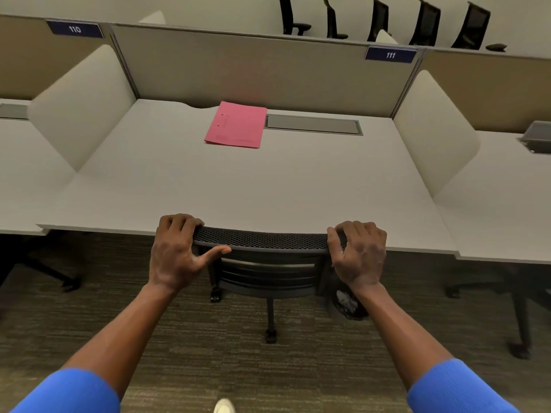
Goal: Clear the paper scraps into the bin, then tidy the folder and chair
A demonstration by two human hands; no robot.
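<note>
Chair (262,240) – curved black mesh back – gripped by left hand (176,251), right hand (359,254).

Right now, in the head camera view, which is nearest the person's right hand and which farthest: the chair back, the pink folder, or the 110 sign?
From the right hand:
1. Chair back, under its grip at the desk's near edge.
2. Pink folder, flat at the back of the desk, to the left.
3. 110 sign, on the far-left partition.

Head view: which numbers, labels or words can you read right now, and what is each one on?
"110": dark blue plate on the beige partition, upper left.
"111": dark blue plate on the beige partition, upper right.
Pink paper folder on the white desk: faint marks, too small to read.
</note>
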